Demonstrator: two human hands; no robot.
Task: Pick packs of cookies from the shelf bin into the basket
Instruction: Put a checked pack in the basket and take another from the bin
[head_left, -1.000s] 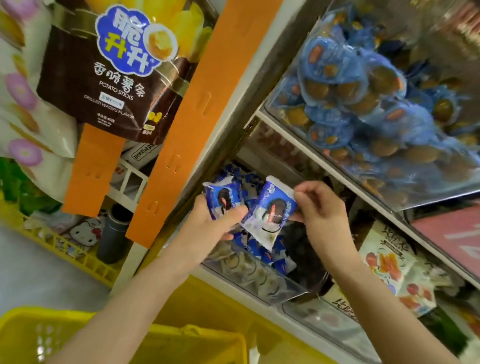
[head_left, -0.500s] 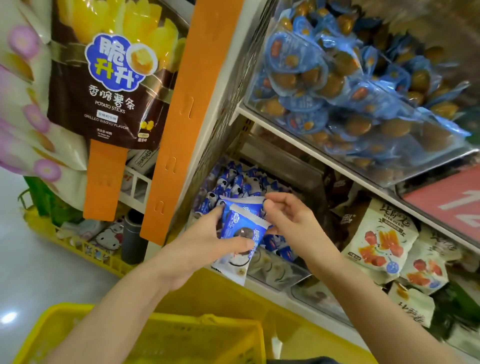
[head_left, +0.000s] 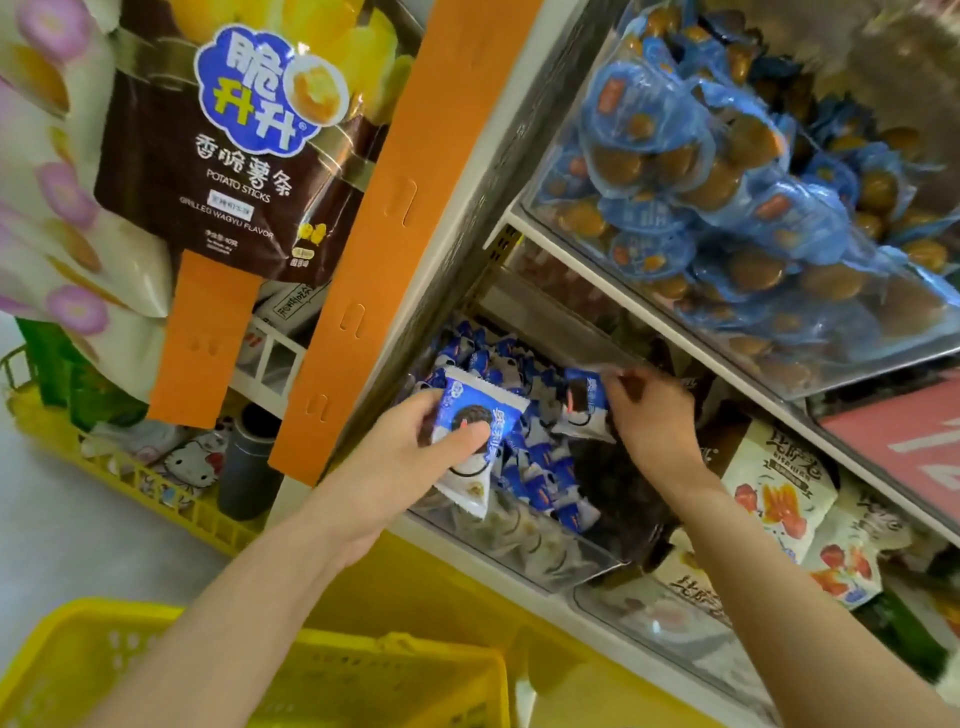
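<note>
Your left hand (head_left: 410, 457) grips a blue-and-white cookie pack (head_left: 470, 452), with the thumb laid across the printed dark sandwich cookie. You hold it just above the front wall of the clear shelf bin (head_left: 519, 551), probably parked there so the other hand is free to pick. I cannot tell whether a further pack sits behind it.

Your right hand (head_left: 657, 415) is inside the bin, fingertips pinching the top edge of a second pack (head_left: 582, 402). That one is raised slightly off the heap of loose cookie packs (head_left: 545, 478).

The yellow basket (head_left: 363, 652) sits below both forearms, well apart from the bin. Nothing is over it yet.

Writing:
- The hanging brown bag (head_left: 218, 171) reads "POTATO STICKS" and "GRILLED WAGYU FLAVOR", with Chinese characters on a blue cloud logo.
- The cookie pack lettering is Chinese and too blurred to read.
- The blue packets (head_left: 727, 197) in the upper bin show no legible text.
</note>
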